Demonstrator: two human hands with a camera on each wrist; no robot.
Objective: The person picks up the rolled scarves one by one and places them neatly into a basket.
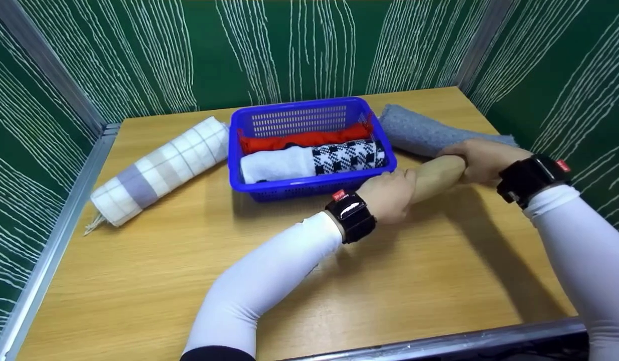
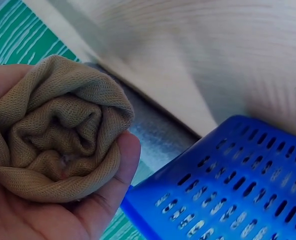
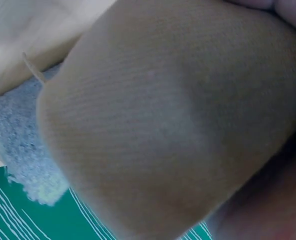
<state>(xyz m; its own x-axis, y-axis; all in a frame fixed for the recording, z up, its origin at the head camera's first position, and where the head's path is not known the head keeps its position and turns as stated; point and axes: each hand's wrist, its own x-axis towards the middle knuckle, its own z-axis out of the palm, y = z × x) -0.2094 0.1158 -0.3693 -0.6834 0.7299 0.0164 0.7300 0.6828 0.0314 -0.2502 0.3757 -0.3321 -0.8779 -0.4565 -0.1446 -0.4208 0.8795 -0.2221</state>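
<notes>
Both hands hold a rolled tan scarf [image 1: 437, 176] above the table, just right of the blue basket [image 1: 242, 186]. My left hand [image 1: 390, 194] grips the end nearer the basket. In the left wrist view the scarf's coiled end [image 2: 57, 132] shows, with fingers and thumb curled round it. At the far end, my right hand [image 1: 487, 159] grips the roll; its ribbed cloth [image 3: 163, 120] fills most of the right wrist view. Inside the basket lie a red roll [image 1: 309, 140] and a white roll with black-and-white houndstooth [image 1: 289, 163].
A grey rolled scarf [image 1: 427, 129] lies right of the basket, behind my right hand. To the basket's left rests a white checked roll [image 1: 161, 173] with a fringed end. Green panels with white lines [image 1: 309, 55] border the wooden table [image 1: 189, 281].
</notes>
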